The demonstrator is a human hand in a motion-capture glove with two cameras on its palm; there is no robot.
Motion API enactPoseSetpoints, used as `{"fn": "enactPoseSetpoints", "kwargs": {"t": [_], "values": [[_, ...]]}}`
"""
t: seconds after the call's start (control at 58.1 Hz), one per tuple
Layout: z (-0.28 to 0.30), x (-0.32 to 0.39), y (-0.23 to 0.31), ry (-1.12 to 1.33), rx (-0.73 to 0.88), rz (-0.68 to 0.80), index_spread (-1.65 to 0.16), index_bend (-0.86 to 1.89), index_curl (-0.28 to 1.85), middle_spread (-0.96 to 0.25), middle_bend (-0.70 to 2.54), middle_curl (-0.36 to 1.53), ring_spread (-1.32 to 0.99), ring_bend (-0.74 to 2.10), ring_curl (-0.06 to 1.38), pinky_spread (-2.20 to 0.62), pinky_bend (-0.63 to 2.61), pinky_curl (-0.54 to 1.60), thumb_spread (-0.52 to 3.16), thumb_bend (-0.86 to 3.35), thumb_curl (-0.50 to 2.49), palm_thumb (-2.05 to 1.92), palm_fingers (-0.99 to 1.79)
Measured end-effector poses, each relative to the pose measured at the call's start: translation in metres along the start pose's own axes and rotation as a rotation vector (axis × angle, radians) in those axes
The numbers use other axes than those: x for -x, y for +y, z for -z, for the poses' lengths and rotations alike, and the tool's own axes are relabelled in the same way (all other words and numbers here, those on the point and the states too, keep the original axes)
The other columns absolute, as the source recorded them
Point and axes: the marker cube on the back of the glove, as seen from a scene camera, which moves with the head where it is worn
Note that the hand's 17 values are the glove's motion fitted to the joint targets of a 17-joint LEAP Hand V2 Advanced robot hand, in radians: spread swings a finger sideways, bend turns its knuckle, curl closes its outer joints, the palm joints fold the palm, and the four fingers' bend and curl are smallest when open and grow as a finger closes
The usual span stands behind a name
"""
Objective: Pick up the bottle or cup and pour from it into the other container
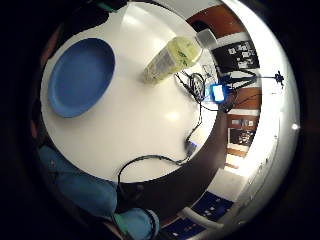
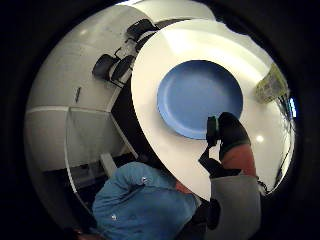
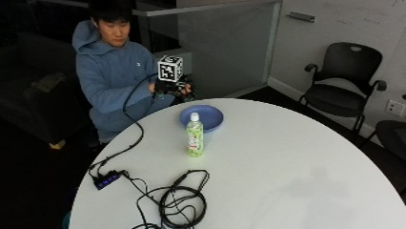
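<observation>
The gloved right hand [image 3: 172, 88] is raised over the table's [image 3: 273, 162] far edge, holding nothing; whether its fingers are wide or narrow cannot be told. To its right, a green bottle [image 3: 195, 136] stands upright just beside a blue plate [image 3: 210, 116].

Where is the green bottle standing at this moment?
In the outside view, the green bottle stands upright on the white table, just in front of the blue plate, untouched by any hand.

Print on bottle [image 3: 195, 139] label too small to read; liquid level not discernible. Near rim of blue plate [image 3: 202, 117] hidden behind bottle. Right hand [image 3: 170, 88] largely hidden; fingers not discernible. Surface [image 3: 285, 167] cut off at near edge.
</observation>
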Motion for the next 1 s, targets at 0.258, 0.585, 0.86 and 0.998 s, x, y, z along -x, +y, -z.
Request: {"fn": "enactPoseSetpoints", "kwargs": {"t": [0.258,0.585,0.86,0.998], "values": [[0.004,-0.012,0.005,0.0,0.011,-0.029,-0.31,0.14,0.17,0.03,0.2,0.18,0.14,0.38,0.18,0.17,0.48,0.19,0.82,0.34,0.27,0.74,0.42],[0.011,-0.04,0.038,0.001,-0.003,-0.06,-0.33,0.14,0.23,0.03,0.19,0.26,0.15,0.39,0.24,0.19,0.5,0.22,0.97,0.2,0.37,0.81,0.39],[0.017,-0.103,0.064,0.037,-0.046,-0.134,-0.35,0.14,0.25,0.02,0.18,0.28,0.15,0.4,0.26,0.2,0.53,0.25,1.01,0.09,0.42,0.84,0.31],[0.015,-0.133,0.077,0.02,-0.069,-0.15,-0.37,0.11,0.23,0.01,0.16,0.28,0.17,0.41,0.28,0.21,0.59,0.28,1.03,0.0,0.43,0.78,0.14]]}}
